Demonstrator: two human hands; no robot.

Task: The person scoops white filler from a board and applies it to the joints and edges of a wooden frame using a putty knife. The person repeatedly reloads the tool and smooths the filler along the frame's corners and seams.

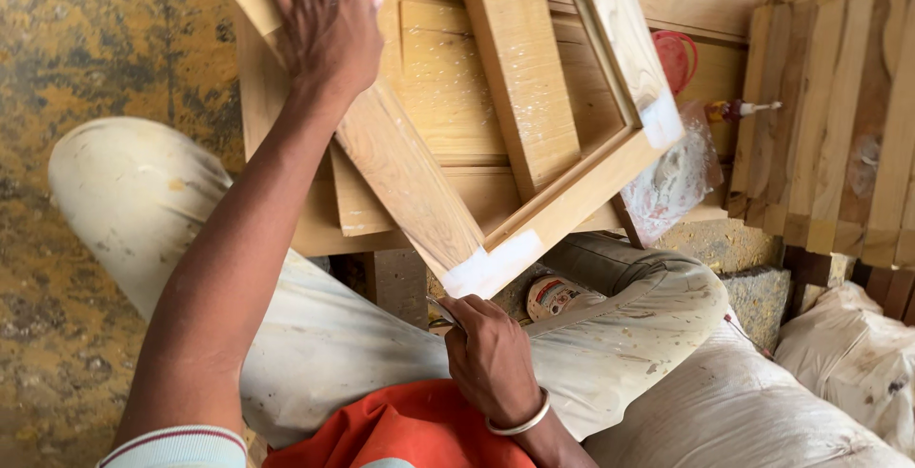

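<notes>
Here, wooden frame (496, 144) lies between left hand (324, 25) and right hand (491, 354).

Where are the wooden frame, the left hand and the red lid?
wooden frame (410, 182), head view, its near rail.
left hand (324, 25), head view, back of the hand.
red lid (675, 56), head view, its top.

Bare-armed worker in pale trousers and an orange top

The left hand (324, 25) wears a ring on one finger; the right hand (491, 358) carries a thin silver bangle (519, 423) at the wrist. Cream trousers (315, 335), speckled with small paint spots and smudges, cover both legs. An orange garment (400, 430) shows at the waist, and a light sleeve cuff with a dark red stripe (176, 447) ends the left arm.
</notes>
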